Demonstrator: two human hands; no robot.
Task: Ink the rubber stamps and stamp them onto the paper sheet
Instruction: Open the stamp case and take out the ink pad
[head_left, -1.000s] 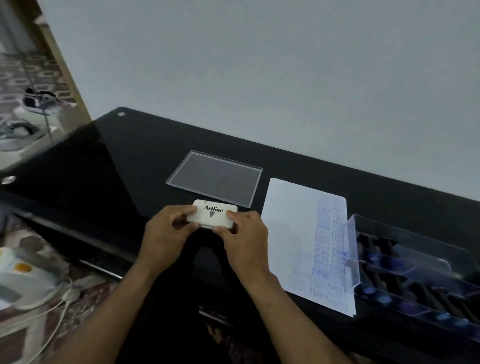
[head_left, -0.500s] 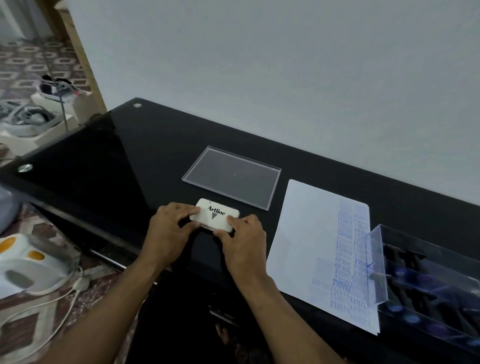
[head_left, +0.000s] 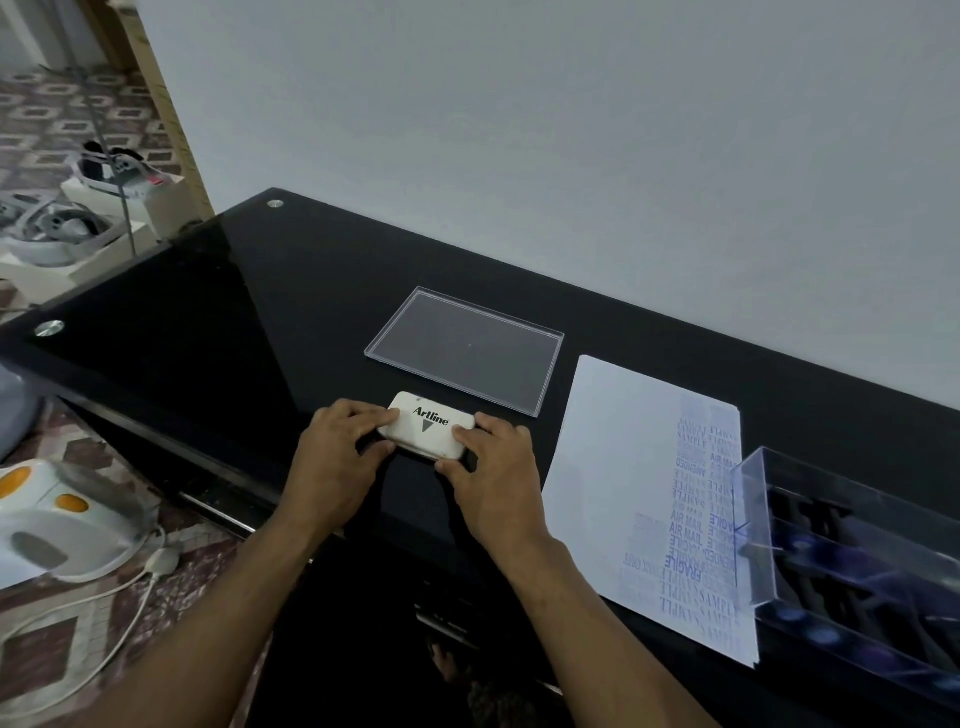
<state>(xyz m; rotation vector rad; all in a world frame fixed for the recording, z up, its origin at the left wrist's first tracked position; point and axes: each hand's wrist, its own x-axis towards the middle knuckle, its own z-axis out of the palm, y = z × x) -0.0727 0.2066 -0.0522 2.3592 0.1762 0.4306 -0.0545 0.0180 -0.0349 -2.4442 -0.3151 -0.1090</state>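
A white Artline ink pad case (head_left: 426, 424) lies closed on the black glass table (head_left: 218, 332). My left hand (head_left: 335, 457) grips its left end with thumb and fingers. My right hand (head_left: 493, 478) pinches its right end. To the right lies the paper sheet (head_left: 623, 467), its right side covered in blue stamped words. A clear plastic box (head_left: 852, 561) at the far right holds several dark-handled rubber stamps and overlaps the sheet's edge.
A clear plastic lid (head_left: 467, 348) lies flat behind the ink pad. The grey wall runs close behind the table. On the floor at left sit a white appliance (head_left: 57, 525) with a cable and some shoes.
Both hands stay on the ink pad case at the same spot. The camera has swung left, so the sheet and stamp box sit further right in view.
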